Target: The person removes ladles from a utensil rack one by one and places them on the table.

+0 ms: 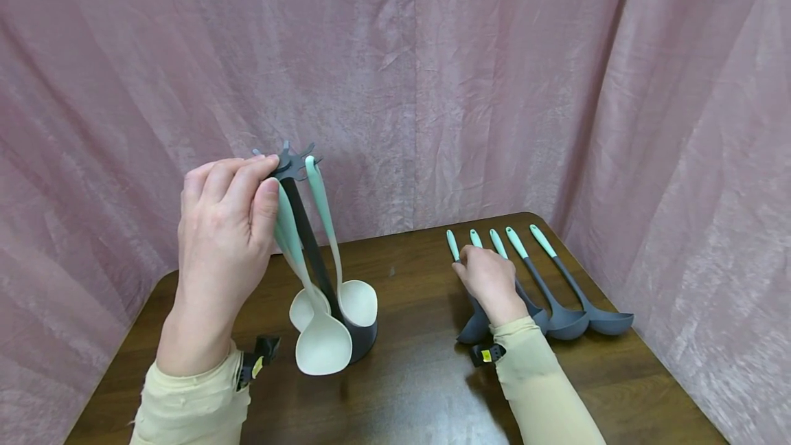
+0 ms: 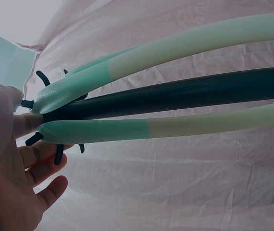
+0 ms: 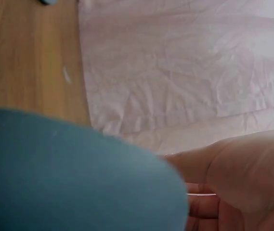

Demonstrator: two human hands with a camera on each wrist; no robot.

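Note:
A dark utensil stand (image 1: 301, 218) is upright on the left of the table, with three cream ladles with mint handles, the front ladle (image 1: 324, 345) among them, hanging from its hooks. My left hand (image 1: 222, 215) holds the stand's hooked top, thumb beside a mint handle (image 2: 71, 89) in the left wrist view. On the right, my right hand (image 1: 488, 280) grips the leftmost grey ladle (image 1: 474, 327) by its shaft, fingers curled and partly hidden. That ladle's bowl (image 3: 79, 173) fills the lower left of the right wrist view.
Several more grey ladles with mint handles, such as the rightmost ladle (image 1: 608, 321), lie fanned out to the right of my right hand. The brown wooden table (image 1: 408, 376) ends at a pink curtain (image 1: 395, 88) behind and at the right.

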